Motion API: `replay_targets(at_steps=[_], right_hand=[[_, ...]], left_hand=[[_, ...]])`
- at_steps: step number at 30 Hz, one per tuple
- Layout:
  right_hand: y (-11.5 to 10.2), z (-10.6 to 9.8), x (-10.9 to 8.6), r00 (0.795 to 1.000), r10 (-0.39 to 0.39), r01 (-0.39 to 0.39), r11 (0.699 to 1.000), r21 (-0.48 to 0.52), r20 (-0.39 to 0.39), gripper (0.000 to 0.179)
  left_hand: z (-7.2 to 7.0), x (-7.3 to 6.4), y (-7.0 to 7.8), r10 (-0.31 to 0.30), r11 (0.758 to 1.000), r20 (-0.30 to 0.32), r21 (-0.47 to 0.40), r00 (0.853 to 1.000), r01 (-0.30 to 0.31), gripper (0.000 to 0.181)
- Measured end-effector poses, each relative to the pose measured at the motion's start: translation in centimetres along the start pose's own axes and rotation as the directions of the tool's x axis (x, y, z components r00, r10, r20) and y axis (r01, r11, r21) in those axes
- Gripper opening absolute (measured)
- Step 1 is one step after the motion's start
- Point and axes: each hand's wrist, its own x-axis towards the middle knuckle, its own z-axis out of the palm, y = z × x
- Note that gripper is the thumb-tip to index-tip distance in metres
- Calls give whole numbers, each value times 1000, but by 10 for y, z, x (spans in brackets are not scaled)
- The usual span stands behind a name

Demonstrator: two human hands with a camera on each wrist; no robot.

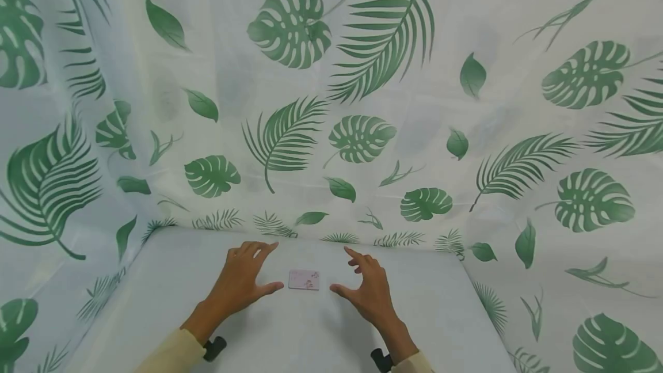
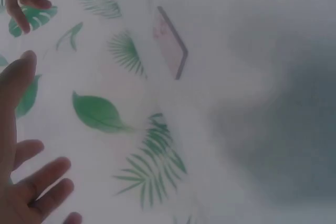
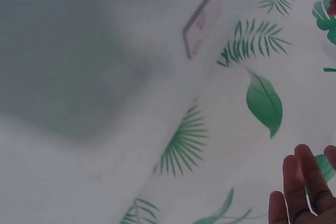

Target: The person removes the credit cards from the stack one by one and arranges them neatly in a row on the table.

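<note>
A small flat pink rectangle with darker floral marks [image 1: 304, 280], like a card or thin box, lies on the white table [image 1: 290, 338] between the two hands. To its left is my left hand [image 1: 243, 275], thumb and fingers spread apart and holding nothing. On the other side my right hand [image 1: 369, 288] hovers with its thumb toward the pink piece, also holding nothing. Neither hand touches it. Both wrist views show the piece's darker side edge, and fingers of the right hand [image 3: 304, 187] appear at the lower right of the right wrist view.
A white curtain printed with green leaves [image 1: 362, 189] surrounds the table at the back and both sides. Each wrist wears a black device [image 1: 214, 349] below a pale yellow sleeve [image 1: 173, 354]. Soft shadows fall on the tabletop under the hands.
</note>
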Motion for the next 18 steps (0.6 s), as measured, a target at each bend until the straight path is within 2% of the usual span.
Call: replay_targets(at_steps=[6, 13, 18], right_hand=[[8, 19, 0, 1000, 25, -25, 996, 87, 6, 86], [16, 38, 0, 991, 107, -118, 983, 141, 87, 81], [20, 50, 5, 979, 138, -162, 973, 162, 153, 80]], left_hand=[[18, 2, -3, -30, 995, -34, -95, 999, 26, 84], [38, 2, -5, -90, 979, 12, -180, 996, 90, 79], [52, 3, -8, -97, 972, -5, -214, 995, 94, 76]])
